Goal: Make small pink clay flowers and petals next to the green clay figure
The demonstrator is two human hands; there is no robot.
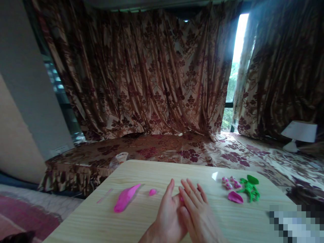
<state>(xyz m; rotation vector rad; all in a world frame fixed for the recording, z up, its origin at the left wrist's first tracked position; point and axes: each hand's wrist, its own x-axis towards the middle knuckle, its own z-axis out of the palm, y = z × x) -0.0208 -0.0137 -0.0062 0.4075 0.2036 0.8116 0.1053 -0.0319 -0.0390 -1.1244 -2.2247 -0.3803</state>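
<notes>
Over the near middle of the table, my left hand (169,212) lies palm up with its thumb stretched out. My right hand (198,211) rests across it, fingers straight, palm against palm. A small bit of pink modelling clay (182,199) shows between the two palms; most of it is hidden. Just beyond my left hand sits a small pink clay lump (152,192). Farther left is a large, elongated mass of pink clay (126,198), tapering toward the back, and a thin flat strip (104,195) lies beside it.
On the right of the wooden table (141,229) are several pink-and-white clay balls (229,183), green clay pieces (250,190) and a flat pink clay petal shape (235,197). A clear plastic container (120,159) stands behind the back-left edge. A white lamp (300,131) stands far right.
</notes>
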